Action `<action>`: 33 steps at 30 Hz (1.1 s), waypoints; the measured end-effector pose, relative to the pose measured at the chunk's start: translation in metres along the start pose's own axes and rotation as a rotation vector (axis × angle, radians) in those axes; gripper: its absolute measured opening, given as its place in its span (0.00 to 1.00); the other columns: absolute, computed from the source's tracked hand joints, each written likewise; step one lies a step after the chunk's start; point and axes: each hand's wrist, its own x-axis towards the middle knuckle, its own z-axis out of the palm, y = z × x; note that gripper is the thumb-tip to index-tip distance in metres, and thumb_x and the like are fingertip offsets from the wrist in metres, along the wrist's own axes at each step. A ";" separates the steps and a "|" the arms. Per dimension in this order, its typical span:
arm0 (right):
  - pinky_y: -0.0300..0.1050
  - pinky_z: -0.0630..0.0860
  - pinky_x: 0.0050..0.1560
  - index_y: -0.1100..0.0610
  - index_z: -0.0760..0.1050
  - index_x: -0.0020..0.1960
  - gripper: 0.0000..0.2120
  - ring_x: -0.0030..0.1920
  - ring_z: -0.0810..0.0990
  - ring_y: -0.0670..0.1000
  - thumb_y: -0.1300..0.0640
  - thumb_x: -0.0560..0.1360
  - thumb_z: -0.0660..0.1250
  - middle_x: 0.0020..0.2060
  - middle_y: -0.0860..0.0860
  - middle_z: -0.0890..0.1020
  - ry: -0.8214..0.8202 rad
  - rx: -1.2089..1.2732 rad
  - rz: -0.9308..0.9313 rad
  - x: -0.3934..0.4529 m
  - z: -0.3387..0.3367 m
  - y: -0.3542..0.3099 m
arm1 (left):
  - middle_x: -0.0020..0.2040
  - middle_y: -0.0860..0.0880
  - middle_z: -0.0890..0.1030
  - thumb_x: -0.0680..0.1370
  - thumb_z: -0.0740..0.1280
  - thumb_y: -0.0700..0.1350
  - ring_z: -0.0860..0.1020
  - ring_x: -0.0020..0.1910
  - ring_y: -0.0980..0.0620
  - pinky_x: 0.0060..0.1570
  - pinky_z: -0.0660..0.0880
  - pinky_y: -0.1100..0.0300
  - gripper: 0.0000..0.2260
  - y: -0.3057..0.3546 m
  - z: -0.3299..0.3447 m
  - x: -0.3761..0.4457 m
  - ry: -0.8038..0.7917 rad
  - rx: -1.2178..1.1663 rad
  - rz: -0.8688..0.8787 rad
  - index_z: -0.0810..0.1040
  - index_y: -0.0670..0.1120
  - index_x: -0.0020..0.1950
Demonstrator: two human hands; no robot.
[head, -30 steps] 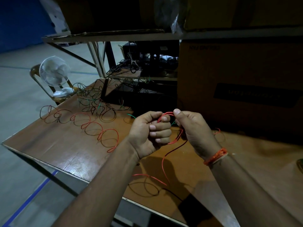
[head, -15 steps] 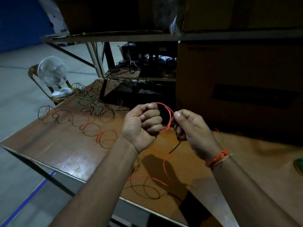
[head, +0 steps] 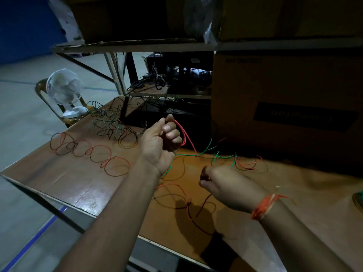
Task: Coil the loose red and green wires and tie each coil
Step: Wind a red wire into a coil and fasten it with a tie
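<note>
My left hand [head: 161, 141] is raised above the wooden table [head: 78, 185] and grips a small loop of red wire [head: 184, 135] in curled fingers. The wire runs down from the loop to the tabletop. My right hand [head: 222, 185] is lower, near the table, with its fingers curled; a thin dark-red strand passes beneath it and seems pinched. More red wire [head: 92, 154] lies in loose curls on the left of the table. Green wire [head: 220, 157] lies loose behind my right hand, and a tangle of green and dark wire [head: 112, 124] lies farther back.
A large cardboard box [head: 284, 107] stands on the table at the right. A shelf frame [head: 121, 50] with boxes rises behind. A white fan [head: 64, 91] sits on a chair at the left. The table's near edge [head: 49, 197] drops to the floor. A wire coil [head: 358, 199] shows at the right margin.
My hands have moved apart. The left rose with the red loop; the right dropped toward the table, drawing along the wire. Green wire behind them is now uncovered.
</note>
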 end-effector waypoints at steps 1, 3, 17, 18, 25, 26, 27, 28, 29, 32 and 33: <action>0.47 0.72 0.45 0.52 0.75 0.59 0.11 0.53 0.80 0.57 0.48 0.84 0.58 0.50 0.53 0.81 -0.007 -0.107 -0.046 -0.002 -0.001 -0.004 | 0.32 0.54 0.72 0.86 0.56 0.46 0.71 0.30 0.57 0.32 0.68 0.66 0.11 -0.001 0.006 -0.002 0.036 0.036 0.028 0.74 0.47 0.48; 0.48 0.70 0.43 0.52 0.74 0.55 0.13 0.48 0.79 0.57 0.45 0.85 0.56 0.46 0.53 0.80 0.027 -0.197 -0.162 -0.008 -0.007 -0.010 | 0.32 0.53 0.76 0.87 0.53 0.45 0.78 0.33 0.55 0.34 0.73 0.65 0.13 -0.005 0.010 -0.007 0.066 0.162 0.104 0.76 0.43 0.54; 0.33 0.73 0.32 0.54 0.80 0.46 0.05 0.36 0.80 0.43 0.56 0.80 0.69 0.35 0.42 0.81 0.514 0.418 -0.457 -0.007 -0.043 0.001 | 0.30 0.44 0.77 0.88 0.53 0.42 0.71 0.24 0.51 0.24 0.64 0.61 0.17 -0.017 0.014 -0.032 -0.294 0.852 0.262 0.78 0.52 0.47; 0.36 0.74 0.32 0.54 0.80 0.46 0.04 0.37 0.81 0.44 0.55 0.80 0.70 0.36 0.43 0.81 0.560 0.455 -0.429 -0.005 -0.040 0.002 | 0.29 0.43 0.75 0.87 0.53 0.41 0.69 0.23 0.51 0.23 0.61 0.62 0.17 -0.016 0.017 -0.034 -0.303 0.788 0.225 0.78 0.50 0.46; 0.47 0.82 0.42 0.53 0.80 0.54 0.07 0.45 0.82 0.46 0.55 0.76 0.73 0.44 0.47 0.82 0.749 0.661 -0.262 0.010 -0.029 0.018 | 0.25 0.53 0.60 0.85 0.53 0.45 0.55 0.21 0.57 0.25 0.50 0.61 0.16 -0.009 0.014 -0.035 -0.447 0.490 -0.028 0.75 0.35 0.53; 0.50 0.82 0.42 0.52 0.80 0.55 0.08 0.45 0.82 0.47 0.54 0.77 0.73 0.44 0.47 0.82 0.752 0.669 -0.246 0.011 -0.030 0.020 | 0.26 0.53 0.59 0.85 0.52 0.46 0.54 0.21 0.57 0.26 0.49 0.59 0.17 -0.009 0.014 -0.036 -0.471 0.467 -0.049 0.77 0.36 0.52; 0.51 0.82 0.43 0.52 0.81 0.55 0.08 0.46 0.82 0.47 0.54 0.77 0.73 0.45 0.46 0.83 0.750 0.675 -0.237 0.013 -0.029 0.022 | 0.26 0.53 0.58 0.86 0.52 0.47 0.54 0.21 0.57 0.26 0.49 0.58 0.19 -0.008 0.015 -0.037 -0.491 0.448 -0.068 0.78 0.37 0.51; 0.51 0.83 0.44 0.51 0.81 0.55 0.08 0.47 0.83 0.47 0.53 0.77 0.72 0.46 0.46 0.83 0.742 0.689 -0.240 0.014 -0.029 0.022 | 0.25 0.54 0.58 0.86 0.52 0.48 0.54 0.21 0.57 0.26 0.49 0.59 0.20 -0.007 0.016 -0.038 -0.505 0.431 -0.085 0.80 0.38 0.51; 0.52 0.83 0.46 0.52 0.82 0.54 0.07 0.48 0.83 0.47 0.52 0.77 0.72 0.46 0.45 0.84 0.734 0.710 -0.250 0.016 -0.029 0.022 | 0.25 0.54 0.58 0.86 0.52 0.49 0.54 0.21 0.57 0.26 0.51 0.60 0.21 -0.006 0.016 -0.039 -0.517 0.415 -0.100 0.80 0.38 0.51; 0.52 0.83 0.46 0.52 0.84 0.51 0.06 0.48 0.84 0.48 0.51 0.79 0.69 0.44 0.46 0.85 0.718 0.764 -0.286 0.017 -0.024 0.018 | 0.24 0.55 0.58 0.86 0.52 0.49 0.54 0.20 0.58 0.24 0.56 0.65 0.21 -0.002 0.019 -0.042 -0.524 0.408 -0.144 0.79 0.38 0.49; 0.52 0.83 0.46 0.53 0.84 0.50 0.07 0.48 0.85 0.49 0.51 0.79 0.69 0.43 0.47 0.85 0.716 0.774 -0.292 0.018 -0.022 0.017 | 0.24 0.55 0.58 0.86 0.52 0.49 0.54 0.20 0.58 0.24 0.56 0.66 0.20 -0.002 0.020 -0.042 -0.523 0.420 -0.151 0.78 0.39 0.47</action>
